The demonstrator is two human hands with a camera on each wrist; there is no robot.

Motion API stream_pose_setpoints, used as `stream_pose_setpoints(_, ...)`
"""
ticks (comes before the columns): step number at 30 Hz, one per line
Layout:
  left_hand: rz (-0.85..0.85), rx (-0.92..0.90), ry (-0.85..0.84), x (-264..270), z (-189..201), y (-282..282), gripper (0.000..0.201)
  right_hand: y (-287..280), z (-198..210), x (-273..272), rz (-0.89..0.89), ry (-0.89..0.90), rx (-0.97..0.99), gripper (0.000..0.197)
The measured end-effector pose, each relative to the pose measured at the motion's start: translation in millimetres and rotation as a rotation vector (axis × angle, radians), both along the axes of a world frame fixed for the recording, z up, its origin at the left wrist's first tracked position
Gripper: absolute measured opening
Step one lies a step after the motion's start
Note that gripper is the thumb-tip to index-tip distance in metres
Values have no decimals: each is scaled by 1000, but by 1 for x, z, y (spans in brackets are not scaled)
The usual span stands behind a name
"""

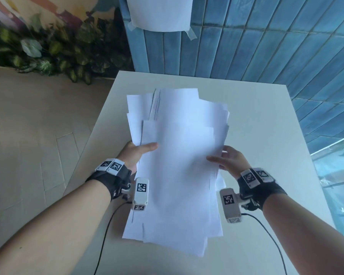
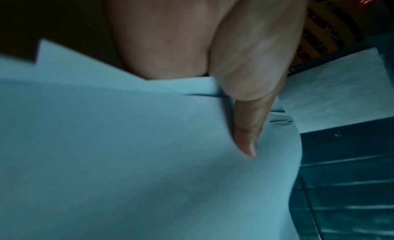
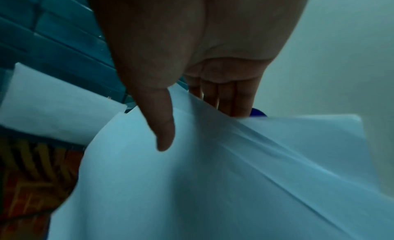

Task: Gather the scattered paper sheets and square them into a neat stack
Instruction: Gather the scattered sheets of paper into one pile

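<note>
A loose pile of white paper sheets (image 1: 179, 155) is held up over the white table (image 1: 256, 120), its edges uneven and fanned at the far end. My left hand (image 1: 139, 149) grips the pile's left edge, thumb on top and fingers hidden underneath. My right hand (image 1: 224, 157) grips the right edge the same way. In the left wrist view the thumb (image 2: 247, 134) lies on the top sheet (image 2: 127, 159). In the right wrist view the thumb (image 3: 164, 134) lies on the paper (image 3: 213, 184) and the fingers (image 3: 226, 98) go under it.
A blue tiled wall (image 1: 266, 36) stands behind the table, with a white sheet (image 1: 161, 12) taped to it. Green plants (image 1: 54, 50) line the floor at the left. Black cables (image 1: 107, 231) run from my wrist cameras across the table's near part.
</note>
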State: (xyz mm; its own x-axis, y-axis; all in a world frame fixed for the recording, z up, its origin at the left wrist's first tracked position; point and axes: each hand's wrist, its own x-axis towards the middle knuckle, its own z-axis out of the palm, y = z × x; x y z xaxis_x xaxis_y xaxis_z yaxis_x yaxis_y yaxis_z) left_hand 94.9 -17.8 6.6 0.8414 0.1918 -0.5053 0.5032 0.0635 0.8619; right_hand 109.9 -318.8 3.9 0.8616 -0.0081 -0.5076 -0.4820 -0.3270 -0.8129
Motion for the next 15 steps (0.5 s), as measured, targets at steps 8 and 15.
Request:
stream_pose_setpoints(8,-233,115,103,-9,-8,-24,50,23,2,-15,229,-115,-262,47)
stream_pose_setpoints(15,-410,453,316,-27,-26,-30,87,21,-14,-44,151,-33,-189,74)
